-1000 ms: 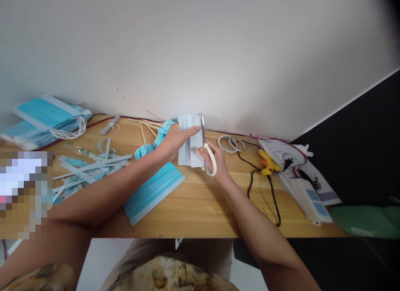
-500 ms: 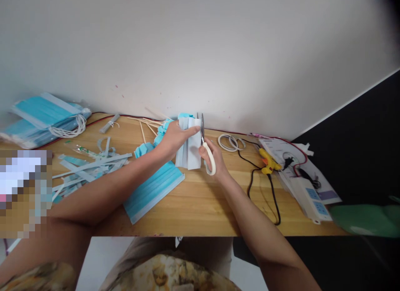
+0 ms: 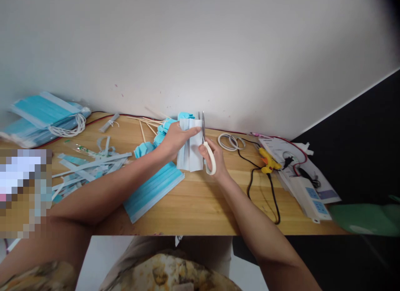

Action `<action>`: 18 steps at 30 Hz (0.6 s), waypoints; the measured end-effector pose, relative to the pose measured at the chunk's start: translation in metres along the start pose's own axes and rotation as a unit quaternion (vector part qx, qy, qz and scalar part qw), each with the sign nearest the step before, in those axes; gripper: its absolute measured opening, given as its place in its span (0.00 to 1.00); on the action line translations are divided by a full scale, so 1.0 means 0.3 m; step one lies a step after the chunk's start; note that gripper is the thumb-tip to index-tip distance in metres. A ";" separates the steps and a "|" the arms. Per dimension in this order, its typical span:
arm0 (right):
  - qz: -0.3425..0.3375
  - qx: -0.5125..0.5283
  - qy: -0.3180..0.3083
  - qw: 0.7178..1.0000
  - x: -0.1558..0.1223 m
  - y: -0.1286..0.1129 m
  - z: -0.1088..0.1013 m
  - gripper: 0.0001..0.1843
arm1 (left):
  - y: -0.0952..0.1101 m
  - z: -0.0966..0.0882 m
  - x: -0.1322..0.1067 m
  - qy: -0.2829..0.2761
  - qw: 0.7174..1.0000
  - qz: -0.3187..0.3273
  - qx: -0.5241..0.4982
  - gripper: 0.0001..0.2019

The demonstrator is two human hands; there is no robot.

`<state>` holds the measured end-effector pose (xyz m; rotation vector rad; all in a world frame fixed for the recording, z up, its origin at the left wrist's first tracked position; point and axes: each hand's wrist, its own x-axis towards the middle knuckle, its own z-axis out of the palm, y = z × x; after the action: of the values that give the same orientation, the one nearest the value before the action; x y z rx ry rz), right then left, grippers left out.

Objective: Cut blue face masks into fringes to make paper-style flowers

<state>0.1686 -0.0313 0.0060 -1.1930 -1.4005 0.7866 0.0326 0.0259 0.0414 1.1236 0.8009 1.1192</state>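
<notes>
My left hand [image 3: 179, 137] pinches a pleated face mask piece [image 3: 190, 155], its whitish side towards me, thumb laid across the upper part. In my right hand [image 3: 216, 159] is a pair of scissors [image 3: 209, 157] with white handles, blades pointing up to the wall. The blades stand slightly apart along the right edge of the mask piece; whether they bite into it I cannot tell. Under my left forearm a flat blue face mask [image 3: 156, 189] lies on the table. Ruffled blue flowers [image 3: 144, 149] on thin wooden sticks [image 3: 143, 132] lie behind my left hand.
Cut strips [image 3: 93, 168] are heaped at the left, before a stack of blue masks [image 3: 43, 111]. To the right lie tape rolls [image 3: 229, 142], a yellow glue gun [image 3: 268, 161] with its cord, a power strip [image 3: 312, 199] and printed paper [image 3: 328, 191]. A wall [image 3: 200, 53] borders the table's back.
The mask piece and my left hand have shifted slightly right and down towards the scissors. The scissor blades have come a little closer together.
</notes>
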 end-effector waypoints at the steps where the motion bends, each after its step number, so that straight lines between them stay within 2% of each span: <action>1: -0.001 -0.001 0.001 1.000 -0.001 -0.002 0.000 0.25 | 0.000 0.000 0.000 0.001 1.000 0.000 0.001 0.14; 13: 0.016 0.007 0.008 1.000 -0.004 -0.012 0.008 0.26 | 0.006 0.000 -0.001 -0.007 1.000 -0.010 -0.008 0.14; 18: 0.021 0.002 -0.006 1.000 -0.003 -0.025 0.005 0.26 | 0.014 -0.005 0.004 -0.012 1.000 0.008 -0.010 0.13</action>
<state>0.1652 -0.0339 0.0125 -1.2201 -1.3861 0.8265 0.0306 0.0276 0.0450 1.1270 0.7620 1.1227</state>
